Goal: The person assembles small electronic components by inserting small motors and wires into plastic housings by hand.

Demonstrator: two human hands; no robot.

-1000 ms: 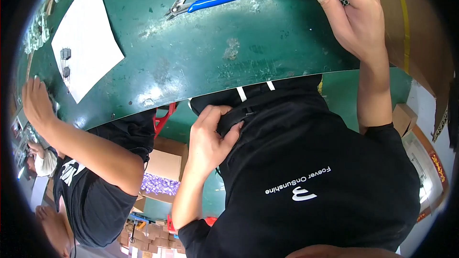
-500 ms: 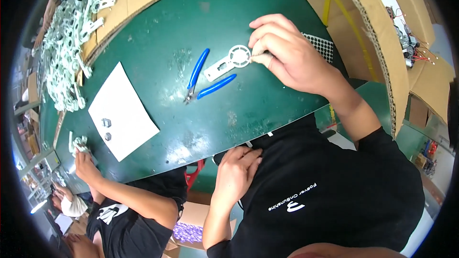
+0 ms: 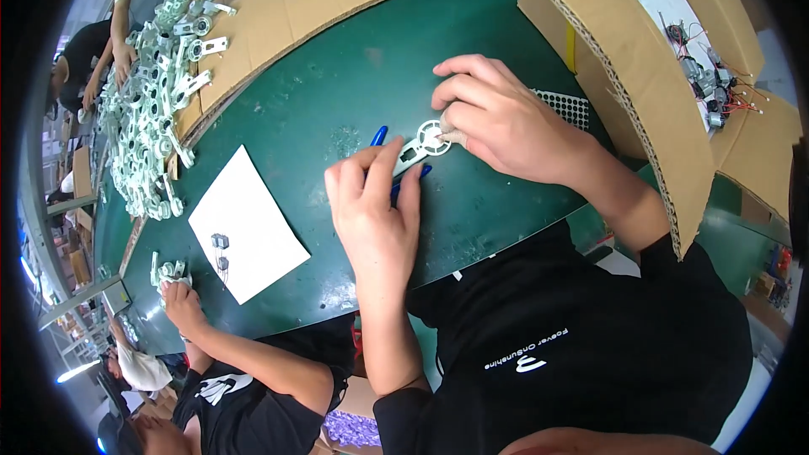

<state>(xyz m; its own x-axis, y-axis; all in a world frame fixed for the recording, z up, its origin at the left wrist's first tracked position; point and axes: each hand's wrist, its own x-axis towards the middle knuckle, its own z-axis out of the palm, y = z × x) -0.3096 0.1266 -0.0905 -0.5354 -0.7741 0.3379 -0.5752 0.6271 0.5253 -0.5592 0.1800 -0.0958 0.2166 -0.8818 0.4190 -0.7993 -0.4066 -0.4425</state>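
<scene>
A flat white plastic part [image 3: 434, 138], with a spoked ring at one end and a straight arm at the other, lies just over the green table. My left hand [image 3: 375, 211] is closed on its arm end, between thumb and forefinger. The thumb and forefinger of my right hand [image 3: 522, 131] pinch at the ring; its other fingers are raised and curled. Whether a small piece sits between those tips is hidden. Blue-handled cutting pliers [image 3: 380, 135] lie beneath the part and my left hand, which covers their jaws and most of the handles.
White paper [image 3: 249, 232] with two small dark parts lies to the left. A heap of pale plastic parts [image 3: 143, 118] rests on cardboard [image 3: 295, 8] at far left. On the right stand a perforated plate [image 3: 563, 109] and a cardboard box [image 3: 624, 76]. Co-workers' hands [image 3: 183, 307] work at left.
My left hand has risen from beside my body onto the table and taken the plastic part's arm. My right fingers have shifted from the ring's edge toward its middle. The whole view has shifted slightly.
</scene>
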